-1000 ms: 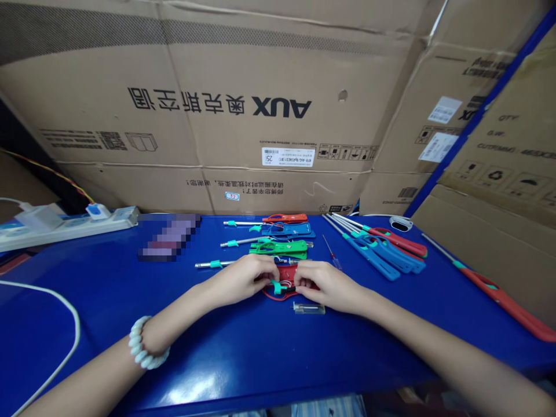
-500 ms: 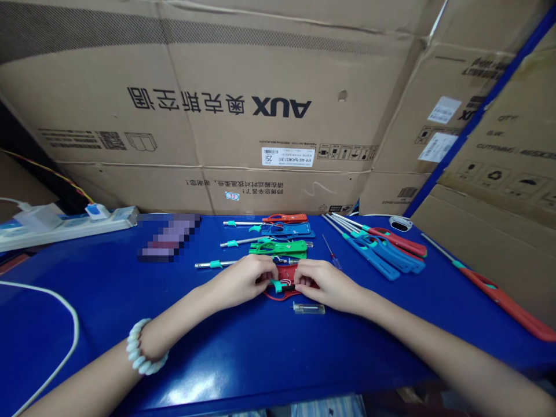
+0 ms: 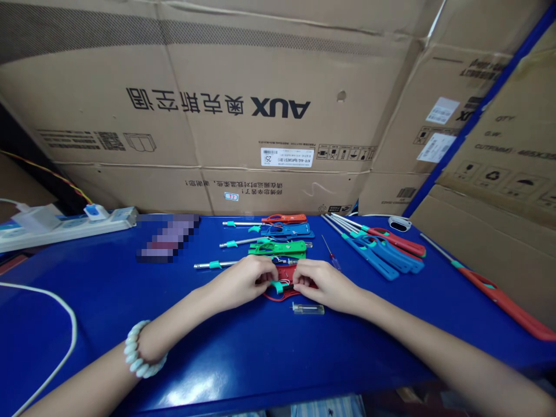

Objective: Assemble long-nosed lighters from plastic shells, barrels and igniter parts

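Note:
My left hand [image 3: 243,281] pinches a turquoise trigger [image 3: 277,286] of a stick lighter, its fingers closed at the trigger's left side. Opposite it, my right hand [image 3: 328,284] has its fingers closed on a small black cylindrical part [image 3: 289,288] beside the trigger, with thin white wire above. Beneath both hands lies the lighter's red casing [image 3: 284,271], partly hidden by the fingers. A metal tube [image 3: 226,264] with a turquoise collar reaches out to the left behind my left hand. Just in front of my right hand lies a clear fuel tank [image 3: 308,309].
Behind my hands lie opened lighters: green [image 3: 278,248], blue [image 3: 295,230] and orange-red [image 3: 284,219]. A screwdriver [image 3: 333,259] is to their right, then several whole lighters [image 3: 382,255]. A power strip [image 3: 65,229] stands left. Cardboard [image 3: 217,139] walls the blue table [image 3: 208,359].
The view has shifted very slightly. Both hands stay in nearly the same place, still holding the trigger and the black part.

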Demonstrator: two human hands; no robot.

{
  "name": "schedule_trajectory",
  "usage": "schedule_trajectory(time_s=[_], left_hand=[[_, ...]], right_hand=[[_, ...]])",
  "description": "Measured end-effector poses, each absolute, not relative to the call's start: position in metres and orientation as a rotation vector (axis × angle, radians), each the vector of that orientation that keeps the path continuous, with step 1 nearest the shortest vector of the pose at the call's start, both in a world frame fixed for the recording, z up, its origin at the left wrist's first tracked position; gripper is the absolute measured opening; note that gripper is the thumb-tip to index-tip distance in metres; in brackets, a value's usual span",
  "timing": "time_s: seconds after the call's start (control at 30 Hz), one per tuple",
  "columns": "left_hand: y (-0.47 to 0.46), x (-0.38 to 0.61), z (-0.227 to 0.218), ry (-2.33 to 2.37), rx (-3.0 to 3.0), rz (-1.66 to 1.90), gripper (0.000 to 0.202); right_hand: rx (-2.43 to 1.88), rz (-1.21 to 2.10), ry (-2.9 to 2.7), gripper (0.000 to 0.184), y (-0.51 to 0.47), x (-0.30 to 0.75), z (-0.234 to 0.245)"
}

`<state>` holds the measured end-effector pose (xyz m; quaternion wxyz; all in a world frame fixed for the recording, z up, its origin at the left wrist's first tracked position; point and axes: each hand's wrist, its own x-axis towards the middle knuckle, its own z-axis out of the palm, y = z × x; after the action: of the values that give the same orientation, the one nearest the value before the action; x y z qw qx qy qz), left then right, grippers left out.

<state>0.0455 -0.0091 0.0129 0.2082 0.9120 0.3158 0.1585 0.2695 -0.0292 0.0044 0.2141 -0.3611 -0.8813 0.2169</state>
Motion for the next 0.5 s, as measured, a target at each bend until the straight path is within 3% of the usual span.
schedule_trajectory(time_s=[0.5], left_hand=[[-0.0157, 0.0527, 0.0118, 1.011, 2.482, 0.522, 0.022]], right_hand=[[-0.976, 0.666, -2.371, 0.009, -0.0285, 0.2695, 0.003]])
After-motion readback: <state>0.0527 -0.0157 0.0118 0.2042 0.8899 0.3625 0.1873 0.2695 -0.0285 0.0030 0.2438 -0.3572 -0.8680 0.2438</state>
